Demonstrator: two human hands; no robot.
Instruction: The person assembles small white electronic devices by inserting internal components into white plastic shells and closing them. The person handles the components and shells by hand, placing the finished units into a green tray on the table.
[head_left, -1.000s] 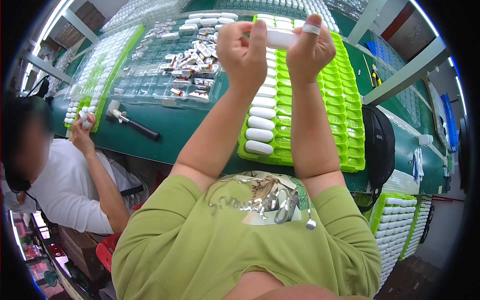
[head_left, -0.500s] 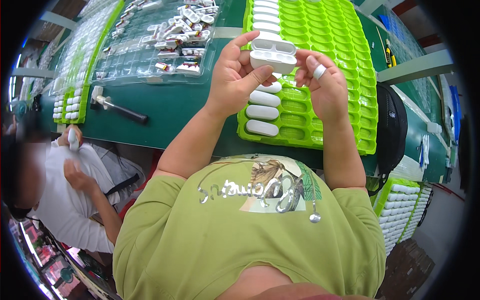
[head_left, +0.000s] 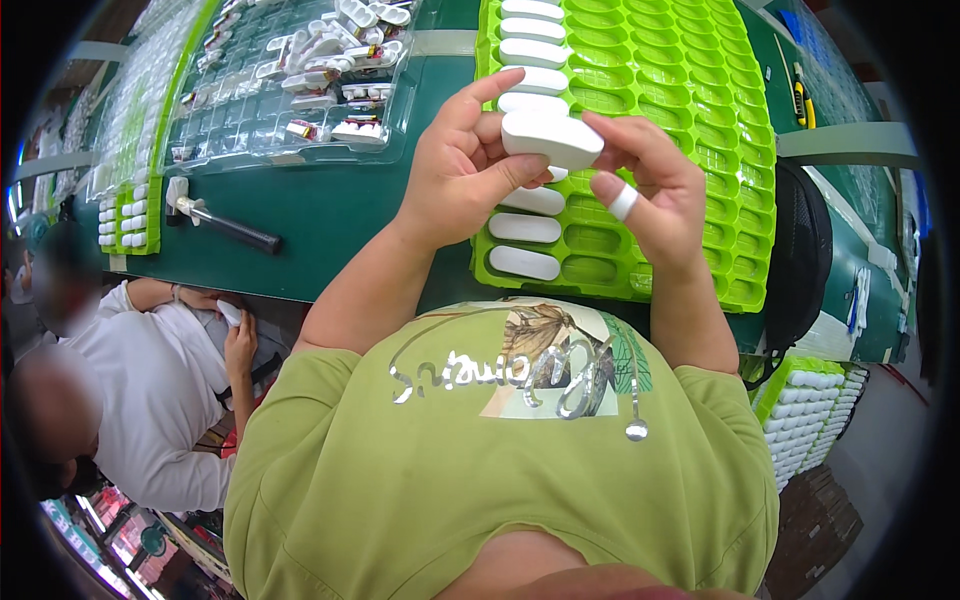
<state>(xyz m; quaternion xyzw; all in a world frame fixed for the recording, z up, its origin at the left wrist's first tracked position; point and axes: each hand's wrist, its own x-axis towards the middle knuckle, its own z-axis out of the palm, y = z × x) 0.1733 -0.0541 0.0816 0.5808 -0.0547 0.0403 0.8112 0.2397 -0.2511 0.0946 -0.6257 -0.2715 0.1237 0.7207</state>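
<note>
Nearest, a green shirt [head_left: 500,470] with a leaf print and silvery lettering, filling the lower middle. Off to the left side, below the near edge of the surface, a co-worker in a white top [head_left: 150,400], one hand [head_left: 240,345] raised with a small white piece in it.

Above the shirt, both forearms rising over the near edge of the green surface [head_left: 330,215]. Left hand [head_left: 460,175] closed around a white oblong case [head_left: 552,140], thumb under it and fingers curled over its left end. Right hand [head_left: 655,195] touching the case's right end with fingertips, a white band on one finger; grip on the case from both sides, held in the air above the near part of a bright green tray [head_left: 700,150].

On that tray, a column of white cases [head_left: 525,228] along its left side, the other pockets bare.

Left of the hands, a dark-handled tool [head_left: 225,222] lying on the surface. Beyond it, a clear plastic tray [head_left: 290,80] of small white and dark parts. At the far left edge, another green tray [head_left: 125,215] with small white pieces.
</note>
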